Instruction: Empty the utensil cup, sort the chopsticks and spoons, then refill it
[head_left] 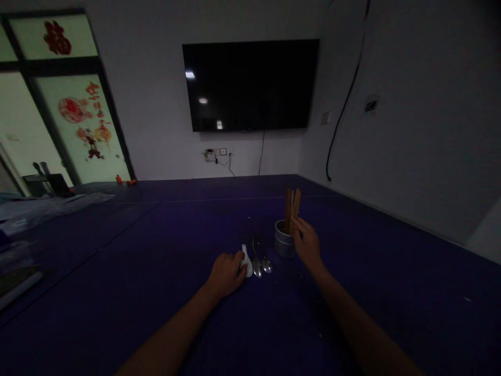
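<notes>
My left hand [228, 272] is closed at the side of a white soup spoon [247, 262], its thumb and fingertips on the spoon as it lies on the dark blue table. Just right of that spoon, two metal spoons [257, 268] lie side by side with their bowls toward me. A grey cylindrical holder [284, 244] stands upright farther right. Several wooden chopsticks [288, 206] rise out of it. My right hand [308, 243] pinches some of the chopsticks above the holder's rim; their lower ends are hidden inside.
The blue tabletop [156, 240] stretches to the far wall, where a black television [254, 86] hangs. Clear plastic sheeting [50, 209] lies at the far left. Small orange items [119, 179] sit at the back left. A dark cable [344, 107] runs down the right wall.
</notes>
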`<state>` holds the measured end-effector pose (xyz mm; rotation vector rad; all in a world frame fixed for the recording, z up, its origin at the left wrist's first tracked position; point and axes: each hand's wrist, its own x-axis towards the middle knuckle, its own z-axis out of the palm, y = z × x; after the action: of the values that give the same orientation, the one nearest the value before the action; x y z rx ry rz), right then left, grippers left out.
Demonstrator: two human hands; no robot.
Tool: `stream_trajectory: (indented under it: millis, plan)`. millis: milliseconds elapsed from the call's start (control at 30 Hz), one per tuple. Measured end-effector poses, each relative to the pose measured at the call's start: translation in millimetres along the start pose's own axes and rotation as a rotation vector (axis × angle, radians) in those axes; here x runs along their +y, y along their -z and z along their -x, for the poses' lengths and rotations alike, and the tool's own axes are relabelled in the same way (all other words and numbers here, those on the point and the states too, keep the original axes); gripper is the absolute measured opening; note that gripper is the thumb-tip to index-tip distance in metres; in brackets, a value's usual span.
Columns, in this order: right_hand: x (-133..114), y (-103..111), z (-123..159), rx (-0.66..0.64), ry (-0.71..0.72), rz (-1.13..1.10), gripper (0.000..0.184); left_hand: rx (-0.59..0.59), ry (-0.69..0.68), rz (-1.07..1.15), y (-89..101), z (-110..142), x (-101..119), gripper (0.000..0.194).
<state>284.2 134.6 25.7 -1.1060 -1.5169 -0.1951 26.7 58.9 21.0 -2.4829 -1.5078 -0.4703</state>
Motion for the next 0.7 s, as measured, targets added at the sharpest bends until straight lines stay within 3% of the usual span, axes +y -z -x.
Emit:
stream_trajectory:
  millis: [433,700]
  plan:
    - [-5.3,2.2,-4.8,-0.024,0.068,-0.055,0.036,-0.007,-0.011,-0.004,-1.0,0.0,-0.7,0.022]
    - [-0.8,0.0,-1.4,0.025,0.038,0.028,0.04,-0.028,-0.004,-0.008,0.0,0.2,-0.6,0.022]
